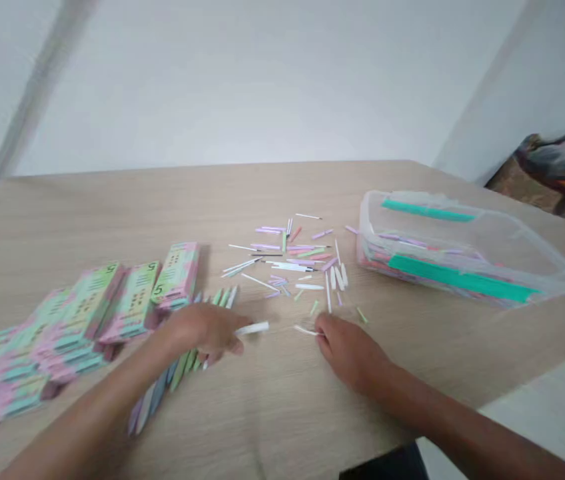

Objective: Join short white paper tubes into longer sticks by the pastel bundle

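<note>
The left hand (205,331) has a closed grip on a white paper stick (251,328); the right hand (347,352) pinches a thin white strip (306,329) near the scattered coloured strips (282,259) on the table (112,220). Light fingertip holds suit pieces this slender.

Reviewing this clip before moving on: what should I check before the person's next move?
Left hand holding the white stick: ok, pinched in its fingers.
Right hand gripping the thin white strip: cannot tell, fingertips touch it.
Loose pastel sticks on the light wooden table: ok, spread within reach.
Clear plastic tub with teal strips: ok, top open.
Fanned pastel sticks clear of left forearm: not ok, it crosses above.
</note>
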The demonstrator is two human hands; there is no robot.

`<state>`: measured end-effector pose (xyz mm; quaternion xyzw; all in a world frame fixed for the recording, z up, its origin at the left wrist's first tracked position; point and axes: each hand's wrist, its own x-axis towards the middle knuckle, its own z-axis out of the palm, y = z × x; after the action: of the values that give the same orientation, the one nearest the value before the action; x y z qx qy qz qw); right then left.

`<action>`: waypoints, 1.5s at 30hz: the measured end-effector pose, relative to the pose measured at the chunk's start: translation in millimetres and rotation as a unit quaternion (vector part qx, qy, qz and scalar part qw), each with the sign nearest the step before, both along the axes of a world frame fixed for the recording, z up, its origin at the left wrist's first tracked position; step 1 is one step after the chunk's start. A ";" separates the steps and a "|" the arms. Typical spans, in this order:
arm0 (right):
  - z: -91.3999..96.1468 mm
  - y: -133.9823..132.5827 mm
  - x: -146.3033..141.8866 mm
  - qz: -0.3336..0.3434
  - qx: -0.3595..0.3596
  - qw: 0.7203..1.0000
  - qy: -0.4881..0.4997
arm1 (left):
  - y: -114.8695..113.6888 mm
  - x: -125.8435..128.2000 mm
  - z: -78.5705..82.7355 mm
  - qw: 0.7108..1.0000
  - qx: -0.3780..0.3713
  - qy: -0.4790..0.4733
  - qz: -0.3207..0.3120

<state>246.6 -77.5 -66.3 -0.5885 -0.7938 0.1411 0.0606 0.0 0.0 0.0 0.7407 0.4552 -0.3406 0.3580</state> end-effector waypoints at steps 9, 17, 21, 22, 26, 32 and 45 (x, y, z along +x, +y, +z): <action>3.3 1.4 -1.7 -0.001 -0.017 1.000 0.004 | -6.2 10.8 11.1 0.999 0.013 0.010 -0.030; 3.5 2.0 -3.3 -0.009 -0.004 1.000 0.000 | -7.6 12.4 12.5 0.999 0.026 0.025 -0.037; 3.0 2.9 -4.3 -0.015 -0.002 1.000 -0.003 | -8.7 13.5 13.5 0.998 0.035 0.026 -0.047; 3.2 3.2 -4.7 -0.015 -0.003 1.000 -0.003 | -9.3 13.7 14.1 0.998 0.042 0.029 -0.047; 4.0 4.6 -6.1 -0.017 -0.008 1.000 -0.003 | -11.0 13.8 15.4 0.998 0.049 0.027 -0.043; 1.0 6.4 -7.3 -0.013 0.001 1.000 -0.004 | -12.5 13.1 15.0 0.998 0.044 0.019 -0.034; 2.5 10.5 -15.4 0.019 -0.003 1.000 0.012 | -15.3 17.6 21.1 0.997 0.049 0.018 -0.064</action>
<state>231.2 -66.9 -63.8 -0.5717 -0.8036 0.1520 0.0658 17.6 -15.3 21.1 0.7787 0.4291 -0.3537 0.2903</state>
